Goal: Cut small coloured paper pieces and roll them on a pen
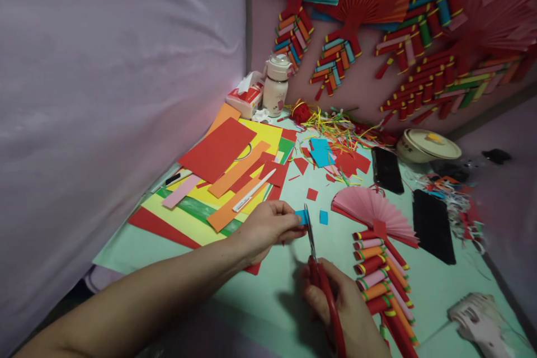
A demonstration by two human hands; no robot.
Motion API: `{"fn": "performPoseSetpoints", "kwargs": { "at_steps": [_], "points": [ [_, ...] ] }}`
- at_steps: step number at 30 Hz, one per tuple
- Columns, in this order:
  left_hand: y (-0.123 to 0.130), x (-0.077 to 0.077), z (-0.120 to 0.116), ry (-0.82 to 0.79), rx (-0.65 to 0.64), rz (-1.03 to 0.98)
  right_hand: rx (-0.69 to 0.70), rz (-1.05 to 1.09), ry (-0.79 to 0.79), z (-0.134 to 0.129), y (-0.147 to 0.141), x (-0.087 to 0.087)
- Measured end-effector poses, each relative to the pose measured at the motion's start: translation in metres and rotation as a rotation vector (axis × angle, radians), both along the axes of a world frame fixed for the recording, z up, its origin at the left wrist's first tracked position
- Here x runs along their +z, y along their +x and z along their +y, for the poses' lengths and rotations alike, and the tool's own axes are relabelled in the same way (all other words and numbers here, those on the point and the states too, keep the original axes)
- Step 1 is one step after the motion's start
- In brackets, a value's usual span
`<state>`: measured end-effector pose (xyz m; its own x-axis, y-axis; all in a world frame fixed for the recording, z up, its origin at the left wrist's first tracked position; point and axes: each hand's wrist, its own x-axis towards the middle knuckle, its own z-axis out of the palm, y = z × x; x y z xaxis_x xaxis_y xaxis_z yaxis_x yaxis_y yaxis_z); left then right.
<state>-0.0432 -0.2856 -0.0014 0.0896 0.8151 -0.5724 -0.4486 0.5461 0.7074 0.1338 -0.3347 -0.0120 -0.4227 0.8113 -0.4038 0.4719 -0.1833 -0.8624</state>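
Between the fingertips of my left hand point(274, 227) is a small piece of blue paper point(301, 216). My right hand point(342, 305) grips red-handled scissors point(313, 246), whose blades point away from me and meet the blue paper's right edge. Just right of the blades, a small blue paper square point(323, 217) lies on the table, with a red paper square point(311, 194) behind it. To the right rests a pink pleated paper fan point(373, 207) with rolled paper tubes point(380, 274) hanging from it in rows.
Coloured paper sheets point(218, 148) and a white pen point(254, 190) lie at left. Paper scraps point(352, 162), a bottle point(277, 86), a tissue box point(245, 98) and a lidded bowl point(428, 145) stand behind. A glue gun point(478, 313) and dark phone-like slabs point(432, 226) are at right.
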Motion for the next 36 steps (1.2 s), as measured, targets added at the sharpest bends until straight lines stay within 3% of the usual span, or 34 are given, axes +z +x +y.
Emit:
{"fn": "performPoseSetpoints", "kwargs": {
  "at_steps": [36],
  "points": [
    [0.0009,-0.0055,-0.0007,0.026,-0.033,0.015,-0.086,-0.013,-0.046,-0.0036,-0.0024,-0.0081]
  ]
}}
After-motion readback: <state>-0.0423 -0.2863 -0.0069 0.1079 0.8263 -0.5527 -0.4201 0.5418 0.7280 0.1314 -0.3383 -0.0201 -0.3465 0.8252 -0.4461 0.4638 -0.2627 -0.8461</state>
